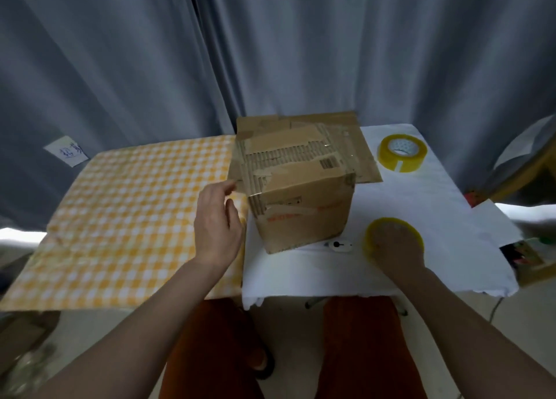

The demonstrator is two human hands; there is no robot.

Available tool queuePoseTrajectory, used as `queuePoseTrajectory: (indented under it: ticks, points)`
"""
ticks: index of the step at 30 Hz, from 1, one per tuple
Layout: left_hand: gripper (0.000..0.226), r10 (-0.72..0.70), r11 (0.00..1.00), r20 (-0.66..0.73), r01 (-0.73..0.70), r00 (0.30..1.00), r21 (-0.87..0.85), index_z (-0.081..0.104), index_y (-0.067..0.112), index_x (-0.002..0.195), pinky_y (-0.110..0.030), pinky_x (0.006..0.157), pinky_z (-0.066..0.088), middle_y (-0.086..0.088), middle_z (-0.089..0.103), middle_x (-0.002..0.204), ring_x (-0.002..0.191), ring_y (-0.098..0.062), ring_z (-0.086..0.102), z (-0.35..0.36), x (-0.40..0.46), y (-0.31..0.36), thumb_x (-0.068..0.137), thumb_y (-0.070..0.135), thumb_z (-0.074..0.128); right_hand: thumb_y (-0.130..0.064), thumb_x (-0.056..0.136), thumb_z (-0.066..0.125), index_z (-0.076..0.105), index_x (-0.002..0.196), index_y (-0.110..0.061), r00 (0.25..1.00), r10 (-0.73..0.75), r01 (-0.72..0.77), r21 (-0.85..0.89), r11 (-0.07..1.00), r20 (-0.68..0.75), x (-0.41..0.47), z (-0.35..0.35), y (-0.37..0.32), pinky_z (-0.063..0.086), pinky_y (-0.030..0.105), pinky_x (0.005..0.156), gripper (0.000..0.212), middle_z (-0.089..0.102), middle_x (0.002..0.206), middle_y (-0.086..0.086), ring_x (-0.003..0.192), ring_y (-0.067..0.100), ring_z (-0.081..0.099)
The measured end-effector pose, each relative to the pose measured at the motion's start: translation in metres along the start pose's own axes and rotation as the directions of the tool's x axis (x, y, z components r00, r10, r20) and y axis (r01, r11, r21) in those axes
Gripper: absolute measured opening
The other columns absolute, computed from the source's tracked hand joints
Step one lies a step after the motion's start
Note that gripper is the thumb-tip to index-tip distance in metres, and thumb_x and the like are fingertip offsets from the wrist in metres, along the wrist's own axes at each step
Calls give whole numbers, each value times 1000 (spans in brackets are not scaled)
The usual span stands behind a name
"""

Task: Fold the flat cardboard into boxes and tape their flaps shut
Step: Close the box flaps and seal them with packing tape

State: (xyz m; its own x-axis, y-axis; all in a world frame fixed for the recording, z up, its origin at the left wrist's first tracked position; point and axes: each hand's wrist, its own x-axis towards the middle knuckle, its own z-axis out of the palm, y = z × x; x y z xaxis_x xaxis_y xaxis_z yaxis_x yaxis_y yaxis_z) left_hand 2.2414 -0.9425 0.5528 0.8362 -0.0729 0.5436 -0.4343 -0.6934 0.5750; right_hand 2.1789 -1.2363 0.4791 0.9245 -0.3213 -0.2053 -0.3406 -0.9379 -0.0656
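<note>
white tabletop (421, 206), taped box (301, 200)

Yellow checked cloth (126, 218), white cloth (421, 218), grey curtain (150, 68) behind, paper note (66, 151) on it.

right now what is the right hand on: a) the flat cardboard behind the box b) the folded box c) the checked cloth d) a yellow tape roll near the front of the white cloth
d: the right hand sits over a yellow tape roll on the white cloth, apart from the folded box; motion blur hides how its fingers lie.
</note>
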Motion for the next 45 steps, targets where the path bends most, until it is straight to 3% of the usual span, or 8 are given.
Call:
queuePoseTrajectory:
  ticks: [5,12,17,25,33,38,42,45]
  points:
    - [50,78,997,141,-77,987,-14,29,6,149,-19,118,9,-1,26,154,144,-9,17,17,31,8,103,23,35,-15,87,54,59,83,-4,632,-234,485,141,863,-739,-13,-68,-88,47,35,64,13,59,88,16,79,33,57]
    - [52,-135,774,412,356,901,-524,8,33,151,-12,114,15,26,13,156,141,11,11,33,0,6,102,47,16,-43,97,29,45,139,-22,667,-627,657,-79,750,-403,9,-83,-156,21,39,113,50,40,148,2,138,24,33]
    - [30,-287,858,398,419,872,-299,34,52,126,-5,106,19,30,32,137,119,32,22,17,3,-22,103,48,16,-41,97,35,46,138,-27,661,-654,670,-102,735,-369,12,-81,-153,27,36,110,45,42,146,-5,137,20,36]
    - [35,-326,896,465,425,823,-126,60,13,125,-32,99,42,-2,60,128,120,-19,53,26,131,-18,100,32,45,-9,90,56,61,124,-14,498,-713,828,25,561,-493,6,-78,-121,38,46,105,35,57,132,4,126,28,49]
    - [12,-343,913,330,395,880,-105,68,30,88,-30,72,49,11,64,84,83,-14,61,-3,62,-4,94,30,57,-17,90,35,59,125,-14,787,-365,614,571,544,-498,-16,-73,-112,-4,40,117,42,38,143,-5,144,21,17]
    - [33,-302,951,223,310,927,-1,67,30,112,-16,59,36,10,60,90,74,1,53,-19,15,-2,93,51,49,-43,93,37,64,119,-20,849,-214,509,640,575,-483,-28,-76,-121,14,30,114,44,43,145,-3,142,13,20]
    - [41,-195,947,320,263,927,-183,59,26,129,-16,104,29,6,43,140,128,-6,39,-2,20,-1,99,45,40,-35,98,45,69,110,-21,851,-217,510,652,562,-479,-24,-71,-124,19,23,109,31,51,136,-9,138,9,28]
    - [44,-209,850,334,340,919,-403,70,33,111,3,98,20,28,39,137,122,22,31,9,16,2,101,48,29,-25,99,39,74,91,-12,835,36,498,781,377,-549,-21,-65,-130,32,24,108,38,65,119,-3,127,7,46]
